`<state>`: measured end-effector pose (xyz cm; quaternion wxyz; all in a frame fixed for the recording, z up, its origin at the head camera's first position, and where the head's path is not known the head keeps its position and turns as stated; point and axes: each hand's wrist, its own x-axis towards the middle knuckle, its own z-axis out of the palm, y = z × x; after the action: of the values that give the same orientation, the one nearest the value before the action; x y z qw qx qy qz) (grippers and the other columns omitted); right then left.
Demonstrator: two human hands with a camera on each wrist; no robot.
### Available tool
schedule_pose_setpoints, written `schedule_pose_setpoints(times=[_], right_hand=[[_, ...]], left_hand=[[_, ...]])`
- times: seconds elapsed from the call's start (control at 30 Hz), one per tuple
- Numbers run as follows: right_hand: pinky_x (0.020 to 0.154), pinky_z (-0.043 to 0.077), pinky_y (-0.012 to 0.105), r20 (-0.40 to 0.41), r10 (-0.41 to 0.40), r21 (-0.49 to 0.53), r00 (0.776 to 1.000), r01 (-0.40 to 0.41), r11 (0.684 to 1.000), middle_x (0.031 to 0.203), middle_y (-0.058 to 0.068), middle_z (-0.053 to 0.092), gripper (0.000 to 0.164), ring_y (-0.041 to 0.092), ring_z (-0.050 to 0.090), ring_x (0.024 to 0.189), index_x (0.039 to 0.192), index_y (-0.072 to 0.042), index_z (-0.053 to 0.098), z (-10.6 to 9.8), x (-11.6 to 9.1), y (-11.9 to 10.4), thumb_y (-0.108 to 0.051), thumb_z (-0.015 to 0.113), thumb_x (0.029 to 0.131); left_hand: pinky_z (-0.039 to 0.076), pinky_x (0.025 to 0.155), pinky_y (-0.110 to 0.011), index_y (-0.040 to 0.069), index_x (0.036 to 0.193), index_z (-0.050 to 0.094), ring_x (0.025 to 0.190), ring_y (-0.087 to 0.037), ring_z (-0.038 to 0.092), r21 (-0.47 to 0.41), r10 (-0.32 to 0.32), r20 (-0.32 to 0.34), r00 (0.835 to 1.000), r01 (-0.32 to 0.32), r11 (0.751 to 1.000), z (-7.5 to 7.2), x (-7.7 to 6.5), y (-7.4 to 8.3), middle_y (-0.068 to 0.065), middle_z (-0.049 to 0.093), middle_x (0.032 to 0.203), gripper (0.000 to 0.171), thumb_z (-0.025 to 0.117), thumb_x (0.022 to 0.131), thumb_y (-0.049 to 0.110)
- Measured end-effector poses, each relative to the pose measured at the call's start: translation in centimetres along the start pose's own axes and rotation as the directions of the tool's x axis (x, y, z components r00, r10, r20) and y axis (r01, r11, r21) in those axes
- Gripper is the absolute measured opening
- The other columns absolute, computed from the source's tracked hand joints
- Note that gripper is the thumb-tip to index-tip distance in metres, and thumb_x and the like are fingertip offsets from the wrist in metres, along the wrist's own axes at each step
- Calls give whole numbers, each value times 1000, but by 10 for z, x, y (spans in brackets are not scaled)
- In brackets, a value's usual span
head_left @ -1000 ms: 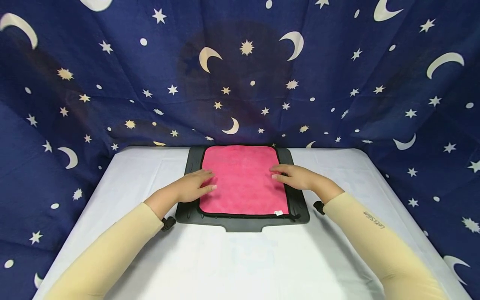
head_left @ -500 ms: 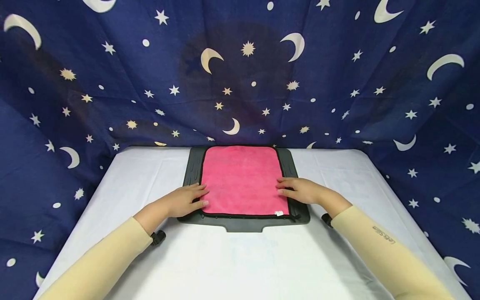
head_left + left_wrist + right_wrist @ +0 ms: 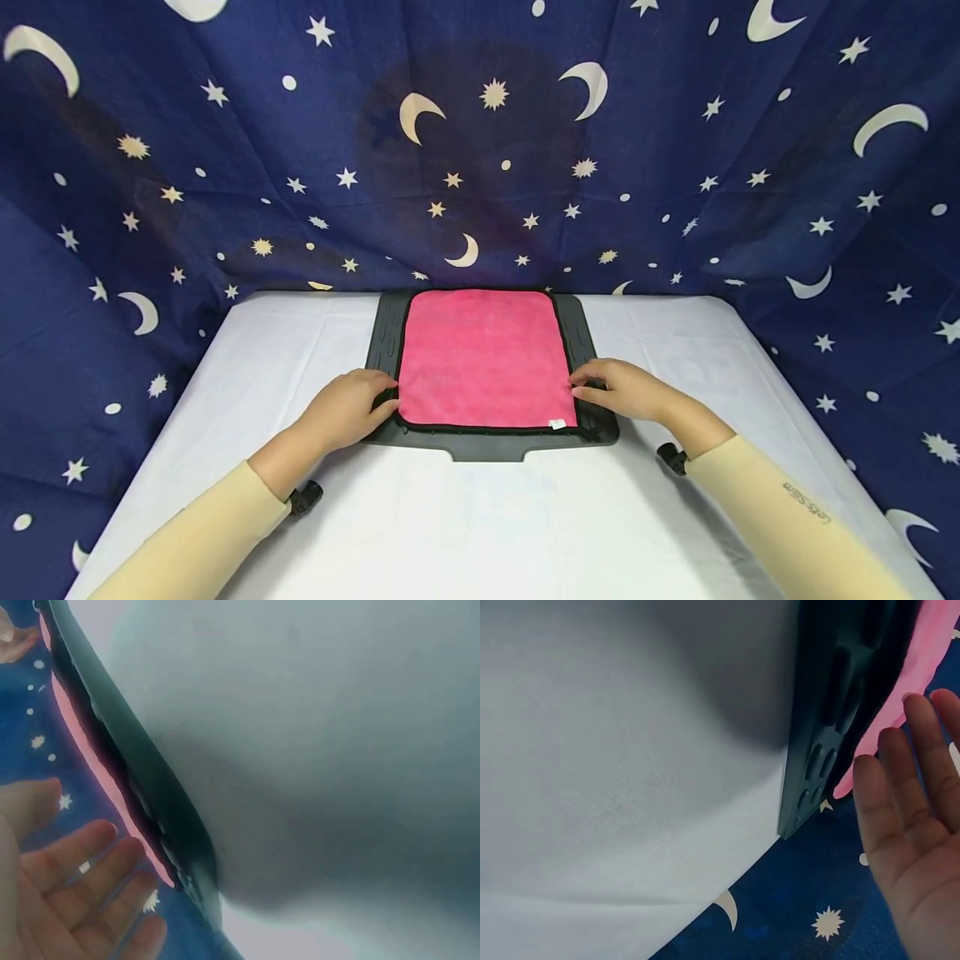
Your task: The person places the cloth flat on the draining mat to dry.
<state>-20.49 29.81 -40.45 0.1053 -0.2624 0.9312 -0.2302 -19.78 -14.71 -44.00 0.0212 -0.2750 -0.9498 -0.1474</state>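
A pink cloth [image 3: 483, 358] with a black border and a small white tag near its front right corner lies flat over a dark grey board [image 3: 487, 450]. My left hand [image 3: 348, 408] is at the cloth's left edge, its thumb and fingers apart and their tips right by the black border. On the opposite side, my right hand [image 3: 626, 387] has its fingertips and thumb at the right edge. Both wrist views show loosely extended fingers: the left ones [image 3: 97, 892] near the pink rim, the right ones [image 3: 904, 780] beside it, nothing gripped.
The board rests on a table with a white cover [image 3: 480, 525]. Behind and at both sides hangs a dark blue curtain [image 3: 480, 167] with moons and stars. Each forearm wears a cream sleeve [image 3: 195, 533], with a small black device at the wrist.
Both hands have drawn back toward the front and outward, from over the cloth to its left and right edges. The cloth and board have stayed in place.
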Motion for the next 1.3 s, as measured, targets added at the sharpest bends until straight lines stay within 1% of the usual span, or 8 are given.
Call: schedule_pose_setpoints(times=[0.23,0.33,0.43,0.63,0.83,1.0,1.13,1.3], right_hand=[[75,52,34,16,-22,-2,1000,22,1000,84,-10,64,11,8,58,79,95,-11,71,3,-8,-5,-22,71,95],[68,48,29,29,-36,-11,999,37,999,76,-11,58,10,6,52,71,89,-14,69,6,-9,-6,-23,72,94],[62,42,26,28,-16,-28,999,16,999,68,-12,52,16,4,46,64,81,-17,65,9,-11,-8,-24,73,93],[55,32,26,67,127,-40,990,-125,991,56,-11,38,38,6,37,54,64,-18,49,16,-12,-11,-28,70,94],[52,32,27,88,304,-39,949,-301,953,52,-9,40,46,10,38,51,58,-17,48,24,-8,-16,-35,62,98],[50,36,27,114,353,63,929,-361,930,52,-7,43,46,9,41,48,59,-16,49,29,-5,-16,-34,62,99],[48,40,26,163,343,197,925,-371,907,52,-6,41,44,8,40,46,60,-14,47,29,-5,-13,-28,64,98],[49,42,26,212,307,297,928,-360,884,53,-6,42,41,9,42,49,63,-13,49,25,-6,-10,-26,66,97]], left_hand=[[53,80,-43,10,97,72,91,-24,64,41,-11,-39,999,13,999,2,-6,10,0,70,91,20,72,93,30],[52,74,-39,14,88,69,83,-20,61,47,-6,-41,999,8,999,2,-7,12,5,63,81,18,74,91,30],[47,64,-34,17,77,63,69,-14,55,-16,-39,7,999,39,999,2,-7,13,8,56,69,23,73,92,31],[37,55,-30,18,67,51,55,-11,44,-130,-169,153,974,190,973,6,-5,16,7,47,58,36,64,97,34],[39,54,-31,16,69,54,56,-13,48,-123,-260,181,948,284,951,10,-2,23,5,52,61,37,62,98,37],[41,55,-31,14,73,56,57,-14,50,-182,-276,201,940,312,932,12,-2,27,4,55,64,33,64,98,35],[41,57,-30,13,80,59,57,-12,48,-304,-283,228,932,344,888,15,-2,25,3,54,63,28,64,98,33],[42,60,-30,8,89,60,62,-13,50,-474,-320,248,915,402,783,15,1,19,1,61,70,30,59,101,35]])
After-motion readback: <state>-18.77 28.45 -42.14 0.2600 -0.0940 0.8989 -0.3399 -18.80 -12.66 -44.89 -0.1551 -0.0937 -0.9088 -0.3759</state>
